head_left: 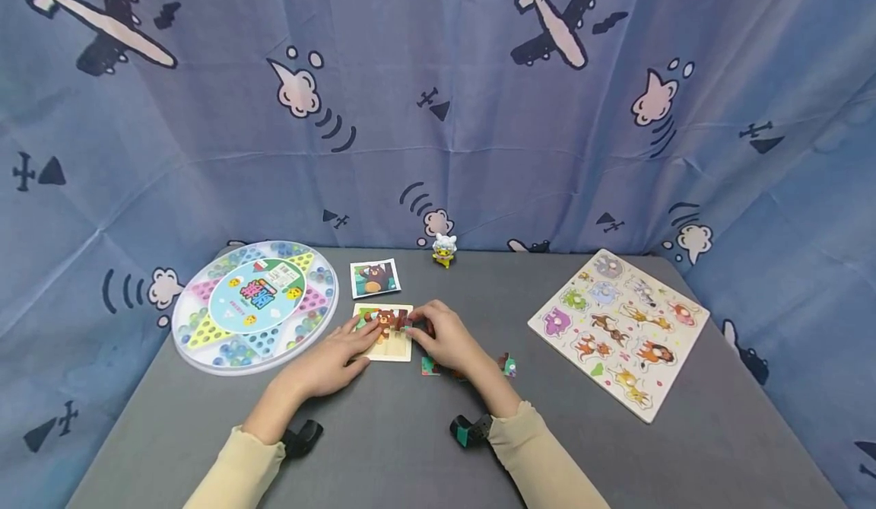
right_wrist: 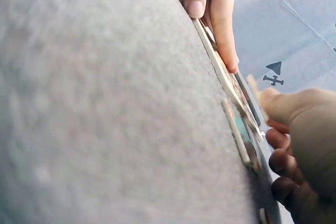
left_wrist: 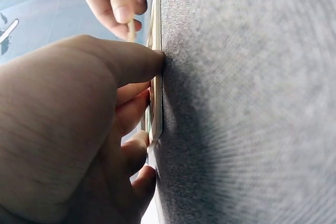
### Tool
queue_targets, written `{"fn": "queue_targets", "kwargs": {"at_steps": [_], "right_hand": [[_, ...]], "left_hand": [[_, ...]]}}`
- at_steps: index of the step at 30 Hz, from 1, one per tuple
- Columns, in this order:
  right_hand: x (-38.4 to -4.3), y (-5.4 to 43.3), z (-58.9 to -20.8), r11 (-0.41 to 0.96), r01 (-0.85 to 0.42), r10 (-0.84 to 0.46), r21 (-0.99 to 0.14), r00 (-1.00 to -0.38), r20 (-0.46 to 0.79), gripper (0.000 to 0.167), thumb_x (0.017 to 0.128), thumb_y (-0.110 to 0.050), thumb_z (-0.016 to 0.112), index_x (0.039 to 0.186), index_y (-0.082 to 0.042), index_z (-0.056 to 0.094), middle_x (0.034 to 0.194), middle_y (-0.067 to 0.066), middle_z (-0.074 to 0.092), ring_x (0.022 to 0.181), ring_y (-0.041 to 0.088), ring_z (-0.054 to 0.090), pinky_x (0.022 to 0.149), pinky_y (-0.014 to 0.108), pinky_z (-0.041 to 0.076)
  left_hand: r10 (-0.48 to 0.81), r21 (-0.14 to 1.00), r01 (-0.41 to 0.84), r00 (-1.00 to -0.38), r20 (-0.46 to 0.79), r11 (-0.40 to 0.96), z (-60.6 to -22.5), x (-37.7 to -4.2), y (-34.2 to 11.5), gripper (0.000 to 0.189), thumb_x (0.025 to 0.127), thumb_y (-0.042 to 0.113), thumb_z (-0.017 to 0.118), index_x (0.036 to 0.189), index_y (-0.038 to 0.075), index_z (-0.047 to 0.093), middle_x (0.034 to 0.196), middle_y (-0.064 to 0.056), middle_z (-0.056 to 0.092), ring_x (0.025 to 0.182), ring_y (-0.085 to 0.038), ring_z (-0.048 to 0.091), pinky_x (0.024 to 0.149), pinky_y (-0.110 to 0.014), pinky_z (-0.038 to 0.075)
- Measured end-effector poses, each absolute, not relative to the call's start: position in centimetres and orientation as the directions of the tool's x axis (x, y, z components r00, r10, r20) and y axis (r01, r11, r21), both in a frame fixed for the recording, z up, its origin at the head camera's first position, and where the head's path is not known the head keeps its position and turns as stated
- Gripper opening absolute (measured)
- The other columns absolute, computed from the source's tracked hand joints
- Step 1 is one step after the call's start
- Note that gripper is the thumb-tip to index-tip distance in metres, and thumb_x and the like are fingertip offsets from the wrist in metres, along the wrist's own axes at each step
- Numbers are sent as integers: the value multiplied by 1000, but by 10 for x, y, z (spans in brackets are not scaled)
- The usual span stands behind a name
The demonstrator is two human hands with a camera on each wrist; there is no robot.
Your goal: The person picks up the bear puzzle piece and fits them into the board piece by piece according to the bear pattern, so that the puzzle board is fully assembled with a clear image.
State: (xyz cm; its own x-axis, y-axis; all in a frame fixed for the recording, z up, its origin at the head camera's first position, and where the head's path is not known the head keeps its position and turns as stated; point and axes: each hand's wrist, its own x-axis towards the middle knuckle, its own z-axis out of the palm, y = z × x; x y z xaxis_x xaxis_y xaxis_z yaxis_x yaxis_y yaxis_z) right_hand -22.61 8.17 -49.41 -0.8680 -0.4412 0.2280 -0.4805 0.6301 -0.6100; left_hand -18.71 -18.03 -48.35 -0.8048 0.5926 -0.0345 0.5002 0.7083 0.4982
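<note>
Left of the left hand's (head_left: 327, 363) fingers (head_left: 361, 338), the round board's (head_left: 229, 296) lettering (head_left: 257, 291) and 1 white sticker (head_left: 282, 274) are unreadably small.

From my end I'm seeing a round marble game board (head_left: 256, 303) lying at left of the frame, a small figurine (head_left: 444, 250) standing near the middle, an animal puzzle board (head_left: 611, 376) resting at right, and an airplane-print curtain (head_left: 493, 113) filling the upper half.

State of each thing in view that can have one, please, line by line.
Puzzle tray: partly filled
Puzzle piece: pinched by right hand
Loose pieces: outside the tray
Left hand: touching the tray
Picture card: lying flat
Figurine: upright
Animal board: lying flat
Round game board: marbles inside
</note>
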Motion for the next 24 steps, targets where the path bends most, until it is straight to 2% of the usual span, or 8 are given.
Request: {"fn": "queue_targets", "kwargs": {"at_steps": [4,7,10,17,24], "right_hand": [[-225,80,-497,648,-486,-455,-586,-864,214,24,101,-21,75,120,-5,75,113,11,65,83,15,55,72,31,49],[-223,78,-500,659,-493,-455,-568,-863,220,24,101,-22,76,119,-6,75,114,11,65,93,21,63,83,39,56],[-222,76,-502,670,-494,-450,-554,-864,227,24,101,-22,76,119,-7,75,115,11,65,103,24,67,92,44,58],[-220,74,-504,676,-496,-442,-545,-865,238,26,101,-22,76,123,-8,75,117,9,65,103,22,66,91,42,58],[-219,74,-505,670,-506,-435,-542,-860,265,26,100,-22,77,121,-8,76,114,7,67,102,21,67,91,40,59]], "left_hand": [[588,478,503,-808,-34,719,-481,-186,-178,56,110,16,55,162,2,42,170,-16,34,160,-49,19,128,-64,21],[584,464,508,-811,-27,726,-480,-185,-175,56,109,14,54,162,1,41,170,-19,34,159,-49,20,128,-65,21],[584,450,516,-812,-15,729,-479,-184,-172,56,108,12,56,161,0,42,170,-20,34,159,-49,21,128,-64,21],[622,451,564,-783,26,692,-481,-182,-165,52,107,5,53,158,-2,47,166,-20,41,158,-52,22,128,-63,24],[615,441,553,-789,2,707,-482,-182,-163,53,106,5,52,158,-2,46,167,-20,39,158,-52,20,128,-63,23]]}}
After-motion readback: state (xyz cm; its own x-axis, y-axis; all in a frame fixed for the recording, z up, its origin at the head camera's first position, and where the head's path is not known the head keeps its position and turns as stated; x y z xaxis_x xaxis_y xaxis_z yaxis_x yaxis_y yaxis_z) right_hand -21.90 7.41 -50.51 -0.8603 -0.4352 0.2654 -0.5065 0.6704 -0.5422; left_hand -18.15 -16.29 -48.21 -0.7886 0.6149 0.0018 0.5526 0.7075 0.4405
